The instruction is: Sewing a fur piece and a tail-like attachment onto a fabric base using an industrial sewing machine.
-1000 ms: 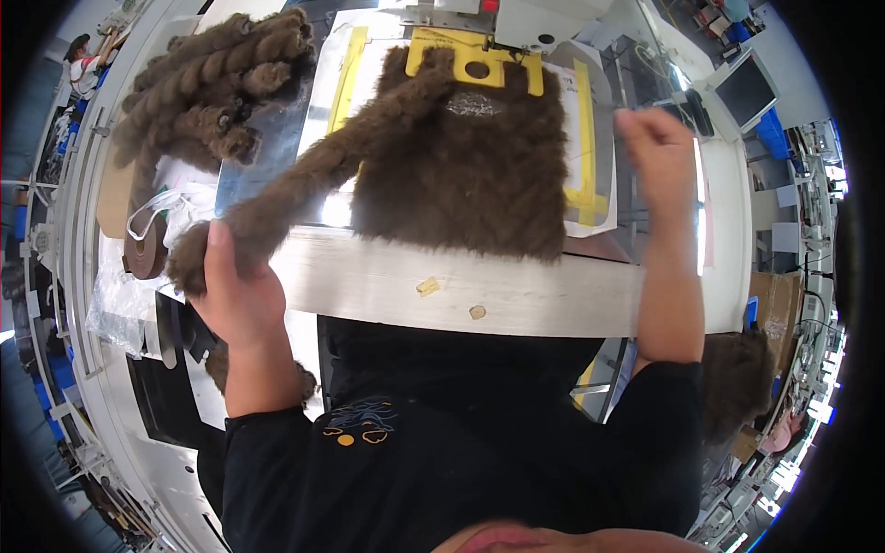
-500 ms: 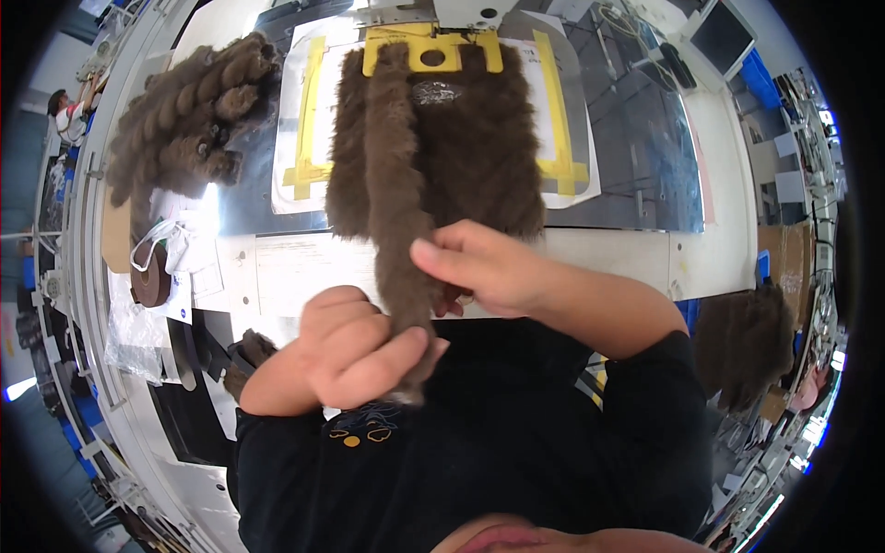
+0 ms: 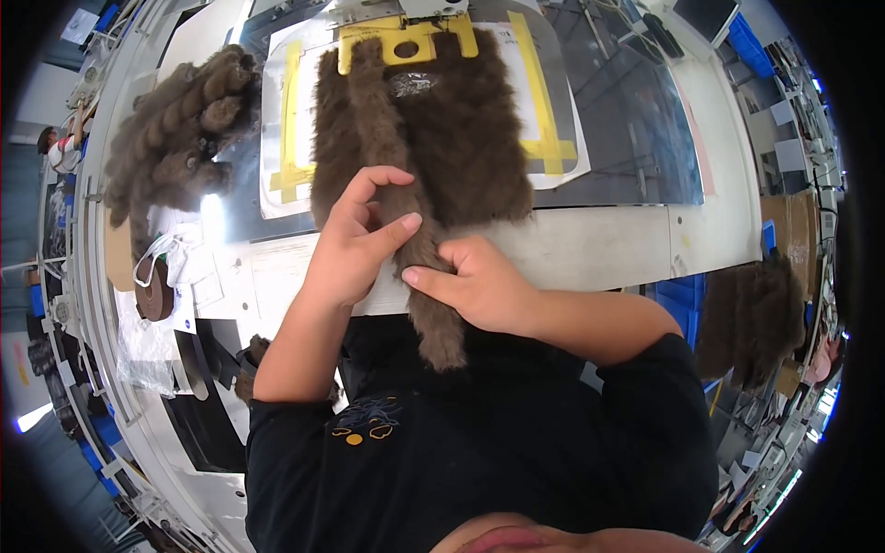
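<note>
A long brown fur strip (image 3: 380,115) runs toward me over a wide, darker brown fur panel (image 3: 470,138). Its far end lies at a yellow plate (image 3: 452,44) with a round hole, and its near end hangs past the table edge in front of my shirt. My left hand (image 3: 355,244) grips the strip's left side, index finger and thumb curved onto the fur and a gap between them. Lower down, my right hand (image 3: 489,288) pinches the strip from the right, thumb on top; its other fingers are partly hidden beneath.
Several fur strips (image 3: 184,129) are heaped at the left. Nearer stand a brown tape roll (image 3: 155,290) and clear plastic (image 3: 143,346). Machine parts (image 3: 406,7) sit beyond the yellow plate. More brown fur (image 3: 751,318) hangs at the right, beside a blue bin (image 3: 679,304).
My left hand has moved up the strip, from its near end to above my right hand. The right hand has shifted slightly nearer to me, and the strip's near end hangs free.
</note>
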Demonstrator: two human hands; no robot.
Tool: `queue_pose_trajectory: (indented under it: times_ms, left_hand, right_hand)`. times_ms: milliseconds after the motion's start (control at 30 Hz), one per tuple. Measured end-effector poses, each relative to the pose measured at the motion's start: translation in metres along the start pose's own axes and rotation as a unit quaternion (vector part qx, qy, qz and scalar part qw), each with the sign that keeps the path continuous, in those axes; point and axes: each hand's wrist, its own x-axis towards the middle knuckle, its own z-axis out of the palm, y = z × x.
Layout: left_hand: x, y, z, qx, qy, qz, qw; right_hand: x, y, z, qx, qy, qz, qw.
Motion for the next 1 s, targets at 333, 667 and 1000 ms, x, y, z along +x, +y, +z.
queue_pose_trajectory:
  times_ms: [333,667,1000]
  left_hand:
    - [-0.009,-0.023,0.000,-0.114,-0.014,-0.045,0.992]
    - [-0.019,-0.028,0.009,-0.123,-0.128,0.010,0.984]
    - [-0.021,-0.028,0.032,-0.202,-0.081,0.036,0.975]
  right_hand:
    - [-0.030,-0.011,-0.013,-0.046,-0.041,0.021,0.998]
    - [-0.040,-0.009,-0.029,-0.126,-0.051,-0.031,0.990]
    - [-0.064,-0.006,-0.038,-0.154,-0.018,-0.104,0.983]
